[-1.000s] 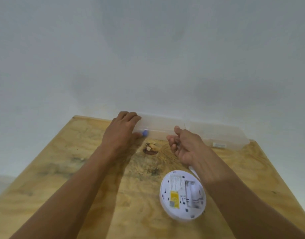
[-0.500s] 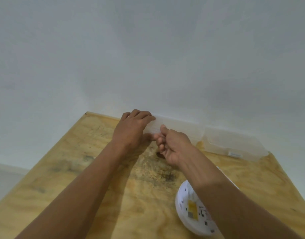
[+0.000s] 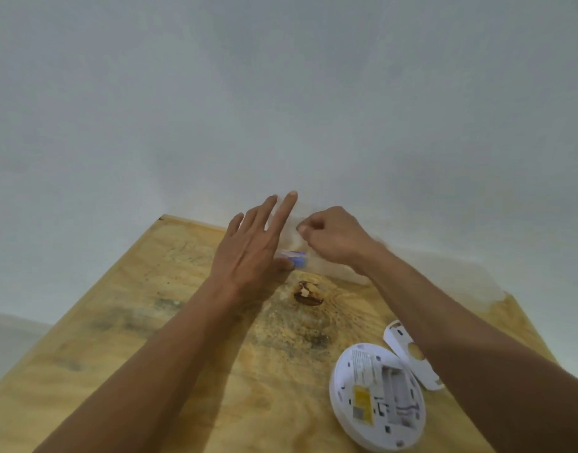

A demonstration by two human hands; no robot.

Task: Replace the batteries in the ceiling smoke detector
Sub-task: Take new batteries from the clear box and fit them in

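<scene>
The table (image 3: 124, 338) is bare plywood, unfinished and matt, with swirly grain, grey stains and a dark rough knot (image 3: 307, 294) near the far edge. The smoke detector (image 3: 376, 397) near right is smooth white plastic, slightly glossy, with a yellow paper-looking sticker on it. Its loose cover (image 3: 408, 358) beside it looks like the same white plastic. The box (image 3: 340, 273) at the far edge is clear, cloudy plastic. The wall (image 3: 281, 93) behind is plain matt paint.
</scene>
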